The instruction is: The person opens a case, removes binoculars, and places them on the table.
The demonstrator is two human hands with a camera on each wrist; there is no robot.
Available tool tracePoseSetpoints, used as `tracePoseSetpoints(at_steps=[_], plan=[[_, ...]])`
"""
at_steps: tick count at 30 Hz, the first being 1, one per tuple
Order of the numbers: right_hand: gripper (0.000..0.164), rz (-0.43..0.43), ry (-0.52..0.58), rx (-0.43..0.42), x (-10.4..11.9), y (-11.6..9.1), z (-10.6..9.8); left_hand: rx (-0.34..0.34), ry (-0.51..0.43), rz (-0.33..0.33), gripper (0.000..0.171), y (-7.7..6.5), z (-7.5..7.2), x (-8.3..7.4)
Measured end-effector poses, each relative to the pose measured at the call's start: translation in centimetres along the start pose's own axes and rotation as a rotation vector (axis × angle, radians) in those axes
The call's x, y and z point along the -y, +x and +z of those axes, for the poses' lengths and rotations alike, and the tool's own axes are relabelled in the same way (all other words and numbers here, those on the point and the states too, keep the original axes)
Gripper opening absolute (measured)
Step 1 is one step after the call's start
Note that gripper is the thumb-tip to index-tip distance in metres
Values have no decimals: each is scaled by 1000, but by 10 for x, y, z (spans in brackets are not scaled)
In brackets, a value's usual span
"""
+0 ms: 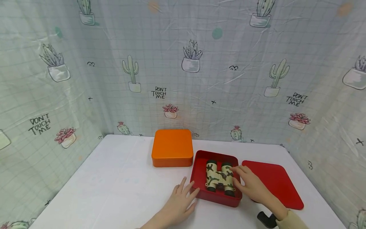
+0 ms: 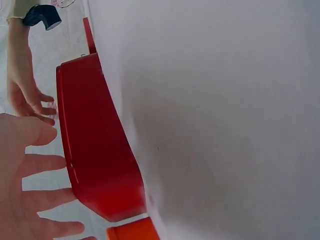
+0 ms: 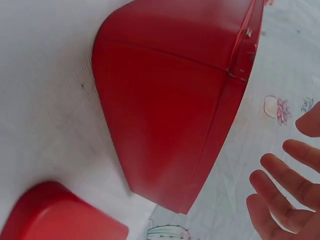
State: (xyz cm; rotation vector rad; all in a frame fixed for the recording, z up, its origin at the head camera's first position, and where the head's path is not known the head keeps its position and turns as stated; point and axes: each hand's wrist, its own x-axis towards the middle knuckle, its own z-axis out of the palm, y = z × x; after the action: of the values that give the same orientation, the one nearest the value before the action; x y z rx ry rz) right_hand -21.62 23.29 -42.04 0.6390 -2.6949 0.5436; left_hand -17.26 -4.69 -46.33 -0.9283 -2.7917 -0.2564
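Camouflage binoculars (image 1: 220,178) lie inside an uncovered red box (image 1: 211,196), their dark eyecups and lens ends pointing along its length. My right hand (image 1: 250,185) reaches over the box's right wall, thumb and fingers spread apart at the right barrel of the binoculars. In the right wrist view its fingers (image 3: 287,192) are parted and hold nothing. At the box's near left corner is my left hand (image 1: 180,202), fingers fanned out. The left wrist view shows its fingertips (image 2: 67,195) right at the box rim.
A closed orange box (image 1: 172,149) stands behind and left of the red one. To the right a flat red lid (image 1: 274,181) lies on the white table (image 1: 114,184). A cactus-print curtain (image 1: 177,73) hangs around the back and sides.
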Motion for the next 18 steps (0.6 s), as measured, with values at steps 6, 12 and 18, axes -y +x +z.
tracePoseSetpoints(at_steps=[6,12,18], plan=[[37,-148,-102,-37,-3,10,3,-6,37,26,52,-2,0,5],[38,-333,-195,-87,-8,20,8,-1,58,18,57,-1,0,8],[44,-437,-267,-44,-9,29,15,50,58,-9,58,0,-3,8]])
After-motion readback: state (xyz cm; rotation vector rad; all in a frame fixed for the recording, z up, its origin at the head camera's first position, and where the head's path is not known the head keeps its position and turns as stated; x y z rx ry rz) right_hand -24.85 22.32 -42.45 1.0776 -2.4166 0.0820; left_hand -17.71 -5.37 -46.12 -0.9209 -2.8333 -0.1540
